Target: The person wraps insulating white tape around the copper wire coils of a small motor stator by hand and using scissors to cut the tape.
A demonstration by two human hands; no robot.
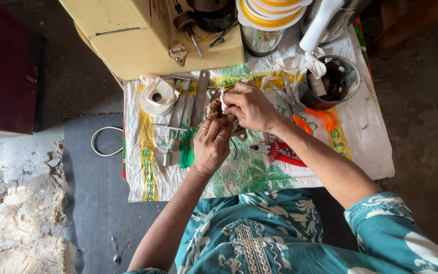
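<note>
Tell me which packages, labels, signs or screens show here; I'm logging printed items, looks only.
Printed woven sack: spread flat as a cover under the tools, white with green and yellow print.
Small label: on the cream machine at the top, too small to describe.
No signs or screens.

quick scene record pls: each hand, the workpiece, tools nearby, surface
left hand: grips small wound coil part from below
right hand: fingers pinch the top of the same part
workpiece: small, coppery windings, mostly hidden by both hands
left of hands: white tape roll, green-handled screwdriver
right of hands: red-handled pliers, orange-handled scissors, metal cup
surface: woven printed sack
</note>
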